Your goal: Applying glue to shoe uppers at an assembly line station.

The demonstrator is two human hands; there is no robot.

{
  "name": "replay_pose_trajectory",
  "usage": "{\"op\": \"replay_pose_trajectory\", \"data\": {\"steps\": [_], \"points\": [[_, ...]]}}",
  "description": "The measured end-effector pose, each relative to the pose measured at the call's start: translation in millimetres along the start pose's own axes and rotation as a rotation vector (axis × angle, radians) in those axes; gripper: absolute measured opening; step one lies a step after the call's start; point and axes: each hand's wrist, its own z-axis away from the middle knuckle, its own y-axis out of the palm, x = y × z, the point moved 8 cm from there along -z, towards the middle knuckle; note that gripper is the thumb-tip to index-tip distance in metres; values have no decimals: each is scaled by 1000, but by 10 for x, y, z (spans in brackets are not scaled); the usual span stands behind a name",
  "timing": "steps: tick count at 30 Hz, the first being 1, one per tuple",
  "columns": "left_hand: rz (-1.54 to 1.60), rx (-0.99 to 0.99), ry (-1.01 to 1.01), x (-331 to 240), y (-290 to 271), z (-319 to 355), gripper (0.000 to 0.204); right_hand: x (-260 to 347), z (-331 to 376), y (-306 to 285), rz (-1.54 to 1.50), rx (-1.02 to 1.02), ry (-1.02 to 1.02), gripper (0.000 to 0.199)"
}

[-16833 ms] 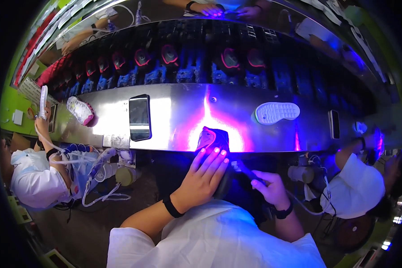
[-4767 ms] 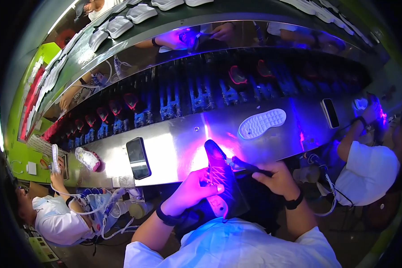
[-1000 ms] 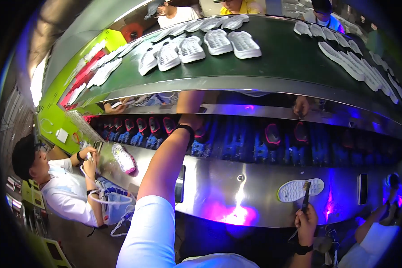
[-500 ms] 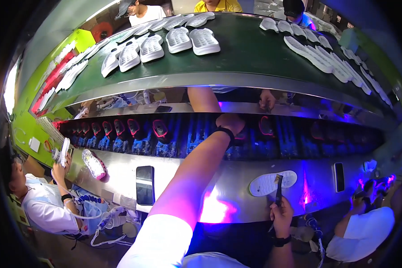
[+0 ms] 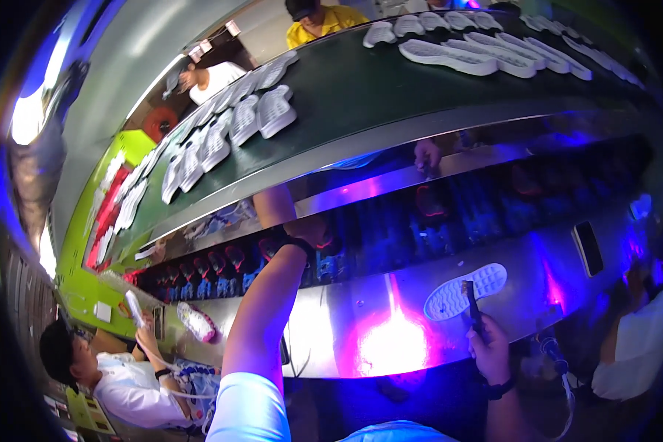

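Note:
My left arm stretches forward over the bench, and my left hand (image 5: 314, 231) is down in the dark trough beyond it. Shadow hides those fingers, so I cannot make out their pose or any hold. In my right hand (image 5: 489, 346), near the bench's front edge, is a dark-handled brush (image 5: 472, 300), its tip over a white shoe sole (image 5: 449, 296). This sole lies flat on the metal bench (image 5: 361, 309). Several dark shoe parts with red-pink rims, one of them a rimmed piece (image 5: 429, 202), stand along the trough.
A green conveyor belt (image 5: 346, 103) with rows of white soles runs behind the trough. A phone (image 5: 588, 249) lies at the right. At left, a co-worker (image 5: 118, 383) holds a white piece near a pink-edged shoe (image 5: 197, 322). Other people stand beyond the belt.
The whole view has tilted and turned. My left hand has shifted left along the trough. My right hand still holds the brush at the sole.

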Motion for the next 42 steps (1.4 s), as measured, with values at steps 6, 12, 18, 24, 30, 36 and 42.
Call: {"op": "replay_pose_trajectory", "data": {"steps": [6,12,18,24,30,36,42], "points": [[423,232,-13,-2002,-644,-762,45,-108,11,-28,1,-34,-8,40],[668,144,-400,-2222,155,-713,49,-82,-5,145,-25,-2,-12,40],[1439,570,-496,-1698,500,87,42,-114,150,21,34,-24,-20,38],[643,365,141,-1524,-1399,1812,65,13,161,36,49,16,-52,37],[103,475,543,-2170,-1568,2735,97,190,545,265,161,12,-82,38],[14,86,768,-2353,-1560,3411,48,684,1203,674,277,30,-167,37],[493,-101,544,-1667,-2090,3356,61,524,1410,821,479,48,-219,30]]}}
